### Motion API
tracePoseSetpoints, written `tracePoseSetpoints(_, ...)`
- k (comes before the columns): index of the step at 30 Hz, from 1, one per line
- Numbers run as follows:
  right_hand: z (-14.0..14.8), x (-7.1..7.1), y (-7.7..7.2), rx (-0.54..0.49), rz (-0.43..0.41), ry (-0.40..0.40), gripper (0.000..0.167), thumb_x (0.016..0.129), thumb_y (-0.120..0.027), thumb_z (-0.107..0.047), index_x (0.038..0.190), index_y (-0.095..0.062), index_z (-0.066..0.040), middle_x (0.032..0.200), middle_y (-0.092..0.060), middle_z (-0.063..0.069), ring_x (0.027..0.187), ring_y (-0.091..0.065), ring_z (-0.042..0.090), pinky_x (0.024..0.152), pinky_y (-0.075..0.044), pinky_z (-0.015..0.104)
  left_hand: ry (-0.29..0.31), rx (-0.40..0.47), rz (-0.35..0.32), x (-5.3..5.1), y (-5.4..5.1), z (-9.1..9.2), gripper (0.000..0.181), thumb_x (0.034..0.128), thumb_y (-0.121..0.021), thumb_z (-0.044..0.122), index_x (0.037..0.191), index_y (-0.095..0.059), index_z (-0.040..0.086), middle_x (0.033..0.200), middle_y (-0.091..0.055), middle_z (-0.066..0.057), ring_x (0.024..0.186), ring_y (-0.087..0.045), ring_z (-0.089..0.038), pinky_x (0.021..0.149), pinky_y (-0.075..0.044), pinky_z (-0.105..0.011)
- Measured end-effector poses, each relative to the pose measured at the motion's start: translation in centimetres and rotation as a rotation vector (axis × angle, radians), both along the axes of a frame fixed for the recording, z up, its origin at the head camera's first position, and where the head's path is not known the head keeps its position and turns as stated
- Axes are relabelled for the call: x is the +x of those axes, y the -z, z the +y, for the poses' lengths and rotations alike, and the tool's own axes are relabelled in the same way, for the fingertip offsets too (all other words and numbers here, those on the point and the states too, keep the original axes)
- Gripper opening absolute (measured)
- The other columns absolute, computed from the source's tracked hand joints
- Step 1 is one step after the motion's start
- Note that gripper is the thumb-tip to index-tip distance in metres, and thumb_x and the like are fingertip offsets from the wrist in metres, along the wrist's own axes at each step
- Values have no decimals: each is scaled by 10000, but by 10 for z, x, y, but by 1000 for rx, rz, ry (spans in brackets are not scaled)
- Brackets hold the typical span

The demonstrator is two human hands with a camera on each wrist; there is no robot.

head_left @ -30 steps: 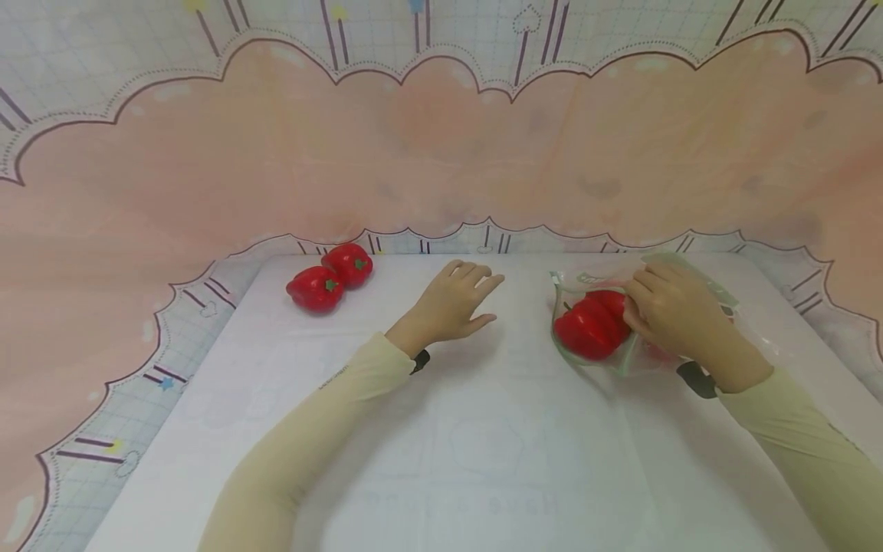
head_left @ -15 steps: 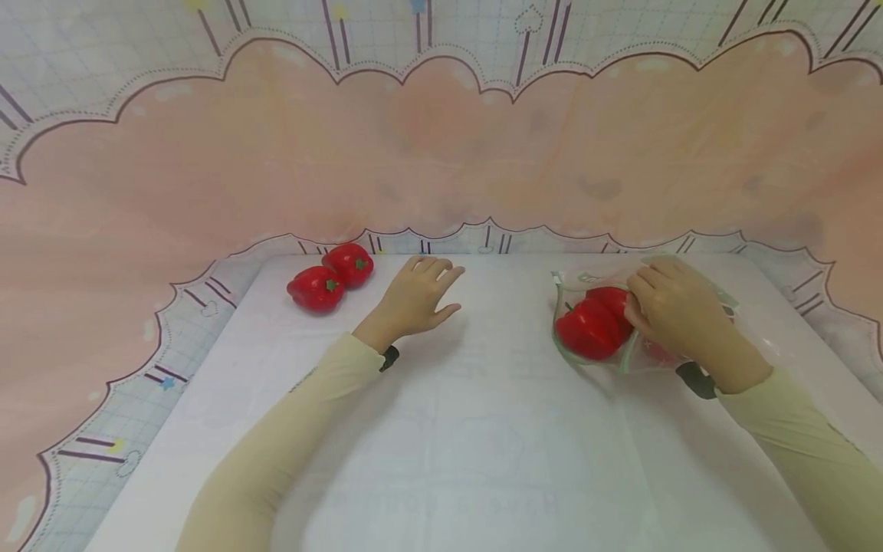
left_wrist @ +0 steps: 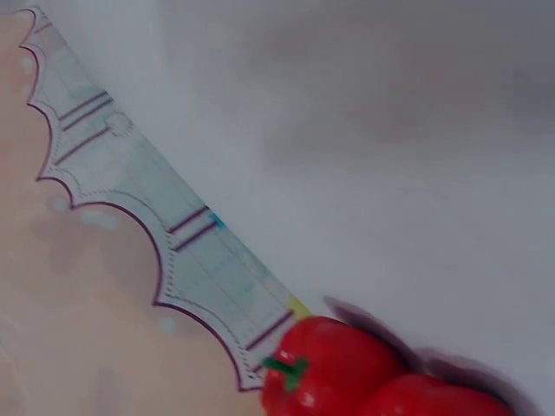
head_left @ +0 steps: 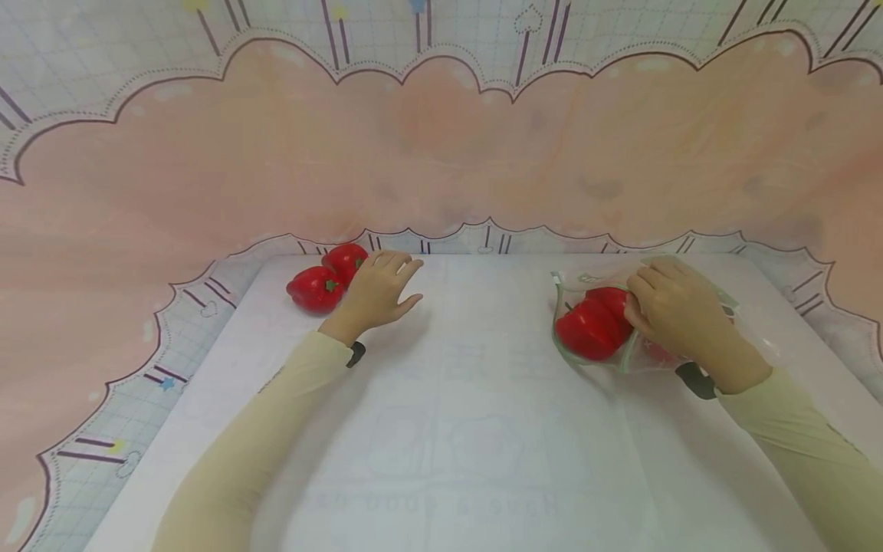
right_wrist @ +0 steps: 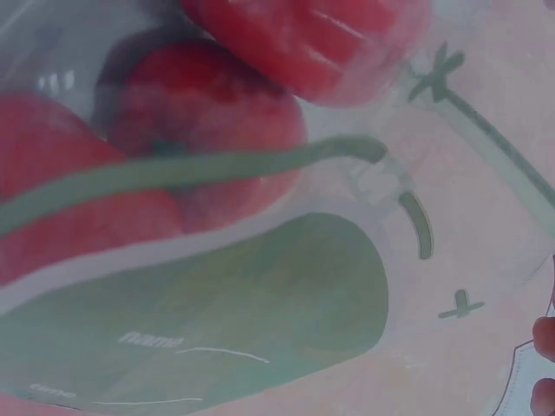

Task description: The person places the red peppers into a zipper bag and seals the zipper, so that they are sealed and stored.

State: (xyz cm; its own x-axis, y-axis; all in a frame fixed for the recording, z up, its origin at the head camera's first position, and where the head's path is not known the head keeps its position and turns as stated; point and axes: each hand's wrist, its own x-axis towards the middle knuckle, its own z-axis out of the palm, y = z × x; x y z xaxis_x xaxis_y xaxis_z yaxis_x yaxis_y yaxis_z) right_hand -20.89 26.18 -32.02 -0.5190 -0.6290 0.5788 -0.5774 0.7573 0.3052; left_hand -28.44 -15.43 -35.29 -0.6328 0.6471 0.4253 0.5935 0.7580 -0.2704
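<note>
Two red bell peppers with green stems, a front one and a rear one, sit side by side at the table's back left. My left hand, palm down with fingers spread, is right beside them and partly covers the rear one in the head view. It holds nothing. On the right lies a clear zip bag with green print and several red peppers inside. My right hand pinches the bag's upper part with curled fingers; its fingertips are hidden in the head view.
The white-covered table stretches between the two groups of peppers. A patterned pink and white curtain hangs behind the table and runs along its left and right sides.
My left hand has moved left across the table, from the middle to beside the two loose peppers. My right hand and the bag have stayed in nearly the same place.
</note>
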Motion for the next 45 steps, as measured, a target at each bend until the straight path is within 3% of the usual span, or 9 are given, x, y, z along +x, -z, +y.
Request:
tracePoseSetpoints(8, 0, 0, 1, 8, -1, 12, 167, 682, -677, -73, 721, -544, 19, 658, -578, 163, 678, -531, 297, 681, -536, 407, -4, 9, -24, -9, 6, -33, 551, 769, -730, 348, 1212, -578, 57, 1174, -625, -154, 1105, -570, -310, 1001, -446, -479)
tracePoseSetpoints(18, 1, -1, 2, -3, -1, 14, 136, 711, -620, -92, 717, -537, 15, 664, -583, 163, 703, -542, 310, 700, -543, 418, 20, 5, -6, -17, 11, -70, 498, 780, -720, 320, 1156, -607, 14, 1077, -639, -168, 1051, -570, -339, 1013, -418, -485)
tracePoseSetpoints(32, 0, -1, 2, -19, 1, -8, 124, 684, -642, -60, 717, -554, 21, 677, -599, 164, 717, -558, 321, 726, -540, 438, -46, -13, -97, -22, 11, -115, 529, 730, -766, 253, 1160, -593, -3, 1091, -624, -212, 1073, -551, -388, 1022, -399, -543)
tracePoseSetpoints(38, 1, -1, 2, -18, 0, -2, 149, 671, -673, -61, 726, -562, 20, 688, -608, 169, 719, -560, 320, 717, -546, 436, -76, -35, -153, -25, 11, -128, 590, 735, -763, 318, 1201, -570, 13, 1126, -607, -202, 1104, -527, -378, 1029, -391, -550)
tracePoseSetpoints(45, 1, -2, 4, -30, -1, -14, 152, 676, -674, -61, 727, -560, 24, 696, -611, 180, 765, -571, 340, 761, -543, 454, -183, -83, -249, -26, 8, -141, 656, 743, -751, 370, 1254, -530, 24, 1227, -567, -214, 1177, -488, -390, 1060, -347, -569)
